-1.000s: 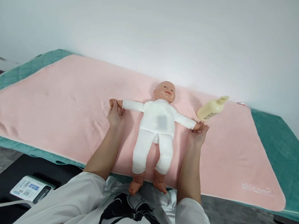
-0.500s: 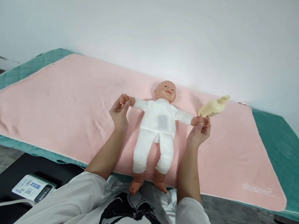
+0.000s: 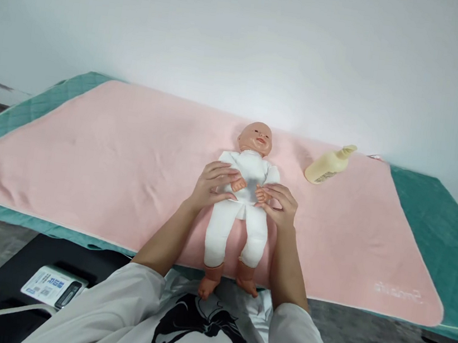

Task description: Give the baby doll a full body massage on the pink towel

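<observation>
Feet [image 3: 209, 282] of the doll [image 3: 245, 198] jut past the near edge of the pink blanket [image 3: 109, 150]; lying face up this way puts its arms within easy reach. The left hand [image 3: 214, 183] and right hand [image 3: 282, 204] each curl, thumb beneath, around one forearm, apparently gripping lightly to rest both fists over the belly. Beyond, a bottle [image 3: 326, 167] sits well clear, near the wall [image 3: 229, 42].

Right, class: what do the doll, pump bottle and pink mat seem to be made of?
Doll: smooth head, probably plastic, by its shine; torso covering matte white cloth, with a visible hem. Pump bottle: likely plastic, satin, by its moulded spout. Pink mat: soft, matte fabric, by its wrinkles.
</observation>
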A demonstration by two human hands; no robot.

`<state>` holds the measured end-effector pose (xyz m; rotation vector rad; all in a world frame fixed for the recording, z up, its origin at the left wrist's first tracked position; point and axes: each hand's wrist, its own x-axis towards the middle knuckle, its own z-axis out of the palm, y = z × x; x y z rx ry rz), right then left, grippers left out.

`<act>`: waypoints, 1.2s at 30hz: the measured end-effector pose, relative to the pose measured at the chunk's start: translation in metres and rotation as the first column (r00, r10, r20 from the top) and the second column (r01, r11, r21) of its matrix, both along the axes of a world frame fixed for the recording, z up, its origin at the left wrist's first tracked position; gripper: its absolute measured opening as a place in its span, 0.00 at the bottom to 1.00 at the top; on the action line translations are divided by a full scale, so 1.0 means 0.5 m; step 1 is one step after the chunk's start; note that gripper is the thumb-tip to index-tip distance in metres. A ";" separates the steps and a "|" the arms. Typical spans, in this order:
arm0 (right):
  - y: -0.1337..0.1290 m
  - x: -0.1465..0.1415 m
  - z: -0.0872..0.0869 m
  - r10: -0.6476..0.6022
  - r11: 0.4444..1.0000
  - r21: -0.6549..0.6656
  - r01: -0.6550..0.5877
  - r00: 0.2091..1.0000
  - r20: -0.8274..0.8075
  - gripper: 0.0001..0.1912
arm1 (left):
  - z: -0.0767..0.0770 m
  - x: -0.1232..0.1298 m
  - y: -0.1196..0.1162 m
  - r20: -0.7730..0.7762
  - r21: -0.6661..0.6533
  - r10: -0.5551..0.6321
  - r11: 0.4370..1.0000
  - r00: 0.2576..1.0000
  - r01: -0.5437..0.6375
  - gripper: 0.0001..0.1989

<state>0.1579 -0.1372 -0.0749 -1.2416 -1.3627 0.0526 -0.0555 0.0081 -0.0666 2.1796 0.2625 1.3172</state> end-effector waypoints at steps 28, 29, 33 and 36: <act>-0.003 -0.016 0.004 -0.047 0.999 -0.032 0.041 0.976 -0.211 0.25 | 0.005 -0.006 -0.002 -0.028 0.027 -0.049 0.998 0.998 0.049 0.18; -0.003 -0.018 0.002 -0.084 0.996 -0.020 0.082 0.964 -0.251 0.24 | 0.006 -0.007 -0.003 -0.013 -0.021 -0.034 0.999 0.999 0.033 0.17; 0.002 -0.022 0.003 -0.187 0.961 0.128 0.243 0.920 -0.344 0.21 | 0.012 -0.009 -0.012 0.179 -0.279 0.063 0.960 0.982 -0.011 0.17; 0.004 -0.019 0.012 -0.251 0.915 0.180 0.361 0.858 -0.447 0.18 | 0.020 -0.007 -0.013 0.398 -0.507 0.221 0.862 0.890 0.013 0.18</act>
